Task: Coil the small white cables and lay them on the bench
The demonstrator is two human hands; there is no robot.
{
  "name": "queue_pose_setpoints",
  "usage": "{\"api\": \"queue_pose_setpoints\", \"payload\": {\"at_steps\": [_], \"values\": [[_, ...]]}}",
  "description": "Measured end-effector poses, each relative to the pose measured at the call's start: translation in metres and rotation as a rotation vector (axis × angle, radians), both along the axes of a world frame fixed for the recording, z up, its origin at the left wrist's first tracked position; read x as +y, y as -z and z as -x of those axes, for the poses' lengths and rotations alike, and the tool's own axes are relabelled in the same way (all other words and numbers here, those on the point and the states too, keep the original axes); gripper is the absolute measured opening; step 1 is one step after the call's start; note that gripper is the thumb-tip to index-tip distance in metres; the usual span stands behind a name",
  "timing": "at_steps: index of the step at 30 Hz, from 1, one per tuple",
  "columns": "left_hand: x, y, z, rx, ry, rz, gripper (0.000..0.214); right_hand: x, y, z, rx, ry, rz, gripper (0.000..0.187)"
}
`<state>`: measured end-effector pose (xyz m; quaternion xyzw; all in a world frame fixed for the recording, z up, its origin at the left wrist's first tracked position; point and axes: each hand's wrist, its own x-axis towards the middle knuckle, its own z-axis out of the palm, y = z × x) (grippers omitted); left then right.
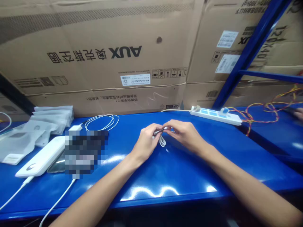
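Observation:
My left hand (146,142) and my right hand (182,134) meet above the blue table (151,186), fingertips pinching a small bundle of white cable (162,142). A short dark strip (159,131) shows between my fingers, though its exact kind is hidden. Below the pinch, the cable's loops hang down towards the tabletop. To the left of my hands lies a white power bank (40,156) with a white cable running from it, and a pixelated patch (85,153) hides what lies beside it.
A coil of white cable (101,122) and a stack of plastic bags (53,115) lie at the back left. A white power strip (215,115) sits at the back right near twisted red-and-yellow wires (262,110). Another person's hand (298,113) shows at the right edge. Cardboard boxes stand behind.

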<state>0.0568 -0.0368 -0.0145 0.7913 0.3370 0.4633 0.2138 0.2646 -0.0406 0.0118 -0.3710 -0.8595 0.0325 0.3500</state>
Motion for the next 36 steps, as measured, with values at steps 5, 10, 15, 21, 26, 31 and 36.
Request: {"api": "queue_pose_setpoints", "payload": {"at_steps": [5,10,15,21,26,31,36], "values": [[0.002,0.005,0.000,0.021,-0.003,-0.043,0.015,0.003,0.001,-0.004,-0.093,0.008,-0.156,0.023],[0.000,0.002,0.001,0.026,-0.040,-0.101,0.012,0.002,0.001,0.000,-0.059,0.023,-0.190,0.020],[-0.001,-0.002,0.001,0.022,-0.059,-0.213,0.010,0.000,0.003,0.004,0.027,0.014,-0.218,0.020],[-0.002,-0.001,0.000,-0.023,-0.102,-0.257,0.006,0.000,0.008,0.010,0.138,-0.013,-0.234,0.019],[-0.005,-0.001,0.000,-0.052,-0.116,-0.260,0.008,-0.001,0.012,0.013,0.249,-0.053,-0.194,0.017],[-0.006,-0.002,-0.002,-0.074,-0.137,-0.333,0.009,-0.007,0.012,0.025,0.434,-0.056,-0.111,0.011],[-0.009,-0.002,-0.001,-0.039,-0.157,-0.424,0.010,-0.013,0.013,0.040,0.627,0.024,-0.004,0.010]]}}
